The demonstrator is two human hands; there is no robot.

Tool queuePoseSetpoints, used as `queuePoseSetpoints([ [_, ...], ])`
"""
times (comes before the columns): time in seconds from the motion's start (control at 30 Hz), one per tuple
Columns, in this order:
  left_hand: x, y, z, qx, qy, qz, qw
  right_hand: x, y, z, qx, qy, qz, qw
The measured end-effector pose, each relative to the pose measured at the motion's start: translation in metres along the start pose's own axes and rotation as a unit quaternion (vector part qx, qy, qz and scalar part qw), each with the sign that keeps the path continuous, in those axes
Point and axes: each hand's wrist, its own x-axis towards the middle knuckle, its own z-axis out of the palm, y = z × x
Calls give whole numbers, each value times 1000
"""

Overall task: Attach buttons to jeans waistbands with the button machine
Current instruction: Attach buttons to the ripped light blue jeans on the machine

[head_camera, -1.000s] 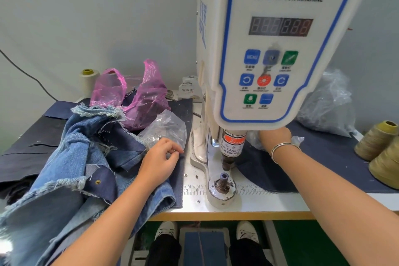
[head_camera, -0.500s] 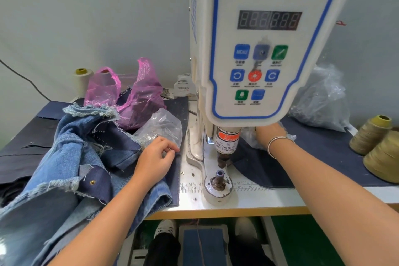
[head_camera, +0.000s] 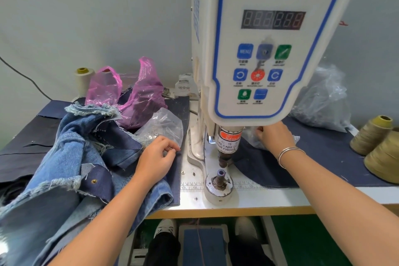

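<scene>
Left hand (head_camera: 157,158) curled beside jeans (head_camera: 64,157)

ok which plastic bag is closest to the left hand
The small clear bag just behind the left hand; the pink bag sits farther back.

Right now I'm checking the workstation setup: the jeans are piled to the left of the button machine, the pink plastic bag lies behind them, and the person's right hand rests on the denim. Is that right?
One detail is off. In the head view it is the left hand that rests on the jeans; the right hand reaches behind the button machine toward clear plastic. The jeans do lie left of the machine, with the pink plastic bag behind them.
</scene>
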Motion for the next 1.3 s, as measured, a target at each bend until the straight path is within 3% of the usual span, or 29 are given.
queuePoseSetpoints([
  [0.1,0,0,1,-7,2,1,1000,-9,-4,3,108,10,43,993],
  [0.17,0,1,1,-1,4,2,1000,-17,-2,-2,168,57,26,984],
  [0.23,0,1,1,4,7,2,1000,-32,-1,-15,286,114,31,951],
  [0.3,0,0,1,2,9,1,1000,-60,-12,-29,485,128,74,862],
  [0.37,0,-1,1,2,9,2,1000,-96,-32,-35,639,43,112,760],
  [0.4,0,-1,1,2,9,2,1000,-116,-44,-35,665,-14,126,736],
  [0.47,0,-1,1,2,10,3,1000,-146,-61,-33,669,-99,142,723],
  [0.57,0,0,1,2,10,4,1000,-164,-77,-29,694,-153,191,677],
  [0.67,0,-1,0,0,10,5,1000,-165,-82,-25,706,-149,237,650],
  [0.87,-1,-2,1,-2,11,10,1000,-167,-79,-26,725,-149,243,627],
  [1.0,0,-2,1,2,12,10,1000,-167,-82,-24,773,-165,229,568],
  [1.13,0,-3,2,0,12,13,1000,-165,-88,-21,779,-151,190,578],
  [1.23,1,-3,2,-3,13,8,1000,-165,-89,-23,817,-162,217,510],
  [1.3,1,-4,2,-3,14,8,1000,-166,-90,-25,814,-169,225,508],
])
